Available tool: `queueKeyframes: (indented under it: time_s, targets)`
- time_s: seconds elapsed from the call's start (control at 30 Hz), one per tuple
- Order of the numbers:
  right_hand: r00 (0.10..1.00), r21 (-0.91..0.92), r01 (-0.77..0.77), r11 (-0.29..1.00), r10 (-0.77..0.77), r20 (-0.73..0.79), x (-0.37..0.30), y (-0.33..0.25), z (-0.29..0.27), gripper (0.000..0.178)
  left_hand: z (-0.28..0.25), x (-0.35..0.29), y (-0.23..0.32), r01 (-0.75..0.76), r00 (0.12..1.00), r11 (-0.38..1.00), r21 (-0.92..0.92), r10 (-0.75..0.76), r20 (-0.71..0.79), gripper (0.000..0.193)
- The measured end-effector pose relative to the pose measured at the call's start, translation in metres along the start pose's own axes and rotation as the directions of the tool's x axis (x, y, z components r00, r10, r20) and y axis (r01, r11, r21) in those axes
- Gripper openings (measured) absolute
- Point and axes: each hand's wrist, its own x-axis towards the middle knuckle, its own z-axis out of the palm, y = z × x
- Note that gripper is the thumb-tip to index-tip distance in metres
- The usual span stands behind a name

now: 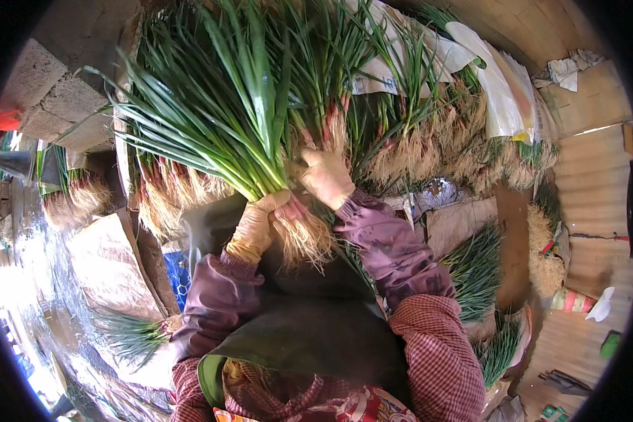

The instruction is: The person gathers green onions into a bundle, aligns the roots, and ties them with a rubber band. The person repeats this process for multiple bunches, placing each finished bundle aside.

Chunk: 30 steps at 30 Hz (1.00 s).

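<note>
Scallions [250, 144] in one bunch rise from my gloved left hand [255, 224], which is closed around their pale stems toward the far edge of my dark apron [309, 337], roots [299, 235] hanging toward me. My right hand [323, 177] is half curled just beside the bunch, near the stacked scallions [337, 130] beyond (whether it grips anything, I cannot tell). The bunch looks light, its leaves limber and easily creased, its stems probably slick; the surest hold should be that pale stretch just above the roots.
</note>
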Motion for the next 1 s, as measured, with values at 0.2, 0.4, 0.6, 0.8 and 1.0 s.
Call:
queueKeyframes:
  time_s: [0.2, 0.4, 0.6, 0.8, 1.0]
  targets:
    - [0.985, 0.354, 0.104, 0.930, -0.144, 0.091, -0.023, -0.002, -0.001, 0.040, -0.002, -0.012, 0.008, -0.044, 0.998, 0.998, -0.052, 0.046, 0.045, 0.021]
    - [0.985, -0.435, 0.127, 0.892, -0.163, -0.047, -0.030, 0.070, 0.028, 0.014, 0.007, -0.030, 0.005, 0.061, 0.992, 0.973, -0.223, -0.034, 0.123, 0.032]
    - [0.982, -0.143, 0.160, 0.977, -0.142, 0.126, -0.042, 0.067, -0.019, 0.034, -0.023, -0.023, 0.003, 0.018, 0.981, 0.950, -0.312, 0.043, 0.190, 0.050]
    - [0.935, -0.395, -0.074, 0.916, -0.074, -0.347, 0.082, 0.077, -0.017, 0.033, -0.001, -0.021, 0.009, 0.153, 0.941, 0.905, -0.398, -0.010, 0.340, 0.066]
    - [0.972, 0.050, -0.230, 0.972, 0.232, -0.040, 0.073, 0.071, 0.013, 0.028, 0.002, -0.022, 0.008, 0.068, 0.982, 0.952, -0.297, -0.012, 0.188, 0.046]
